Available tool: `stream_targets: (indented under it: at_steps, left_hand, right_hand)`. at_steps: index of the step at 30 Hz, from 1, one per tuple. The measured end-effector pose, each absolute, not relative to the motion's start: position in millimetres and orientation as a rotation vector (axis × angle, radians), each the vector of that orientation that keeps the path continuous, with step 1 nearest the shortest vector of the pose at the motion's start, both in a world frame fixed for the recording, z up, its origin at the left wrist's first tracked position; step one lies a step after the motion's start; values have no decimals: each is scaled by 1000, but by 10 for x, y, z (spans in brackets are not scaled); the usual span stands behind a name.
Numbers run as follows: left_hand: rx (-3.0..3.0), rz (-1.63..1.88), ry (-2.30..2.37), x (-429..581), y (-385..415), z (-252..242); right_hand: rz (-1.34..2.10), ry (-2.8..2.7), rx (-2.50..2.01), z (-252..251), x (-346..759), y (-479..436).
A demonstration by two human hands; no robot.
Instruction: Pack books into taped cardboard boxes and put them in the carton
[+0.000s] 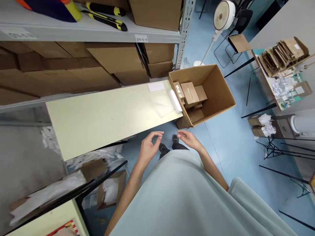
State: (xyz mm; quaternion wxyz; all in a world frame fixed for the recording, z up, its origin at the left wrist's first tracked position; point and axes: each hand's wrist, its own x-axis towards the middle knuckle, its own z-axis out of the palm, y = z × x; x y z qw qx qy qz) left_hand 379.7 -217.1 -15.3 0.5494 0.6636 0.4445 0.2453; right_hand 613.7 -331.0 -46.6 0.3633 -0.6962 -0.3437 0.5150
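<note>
My left hand hovers in front of the narrow cream table, fingers bent and a gap left between thumb and fingertips. Facing it, my right hand is held just below the near corner of a large open cardboard box, its fingers loosely curved. Neither hand holds or touches anything. Several small taped cartons lie inside the box, toward its left side. On the table's right end rest a white roll, a white paper slip and a thin translucent sheet.
A metal shelf full of cardboard boxes runs behind the table, with utility knives on top. A white fan stands beyond the box. Right is a desk stacked with flattened cardboard; lower left, boxes of white packing material.
</note>
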Motion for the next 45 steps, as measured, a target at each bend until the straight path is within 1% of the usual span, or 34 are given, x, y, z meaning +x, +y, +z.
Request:
stream_targets:
  at_steps: [8, 15, 21, 25, 30, 32, 35, 39, 43, 45]
  left_hand:
    - [1565, 451, 933, 4043, -2194, -279]
    - [1562, 452, 917, 4562, -2028, -239]
    - [1484, 515, 1005, 5544, -1761, -430]
    - [1428, 536, 1110, 6525, -1544, -666]
    - [1462, 504, 1201, 7674, -1141, -998]
    - [1497, 470, 1226, 8038, -919, -1141]
    - [1573, 412, 1266, 8474, -503, -1421]
    - [1719, 275, 1283, 8914, 222, -2012]
    - [1905, 48, 1353, 9331, 1001, -2719]
    - [1907, -23, 1388, 9529, 1337, -3019]
  right_hand:
    - [1235, -747, -1863, -476, 6347, -3622]
    - [1177, -739, -1882, -539, 7094, -3673]
    - [1184, -756, -1930, -863, 8086, -3204]
    - [1346, -819, -2045, -1189, 8800, -2796]
    - [1547, -967, -1882, -1569, 9560, -2425]
    - [1598, -856, -1824, -1750, 9776, -2298]
    - [1579, -481, -1821, -2061, 9954, -2102]
    - [1575, -33, -1723, -2454, 10008, -1846]
    - [1580, 165, -1520, -2824, 10045, -1616]
    - [1567, 224, -1487, -3029, 10059, -1478]
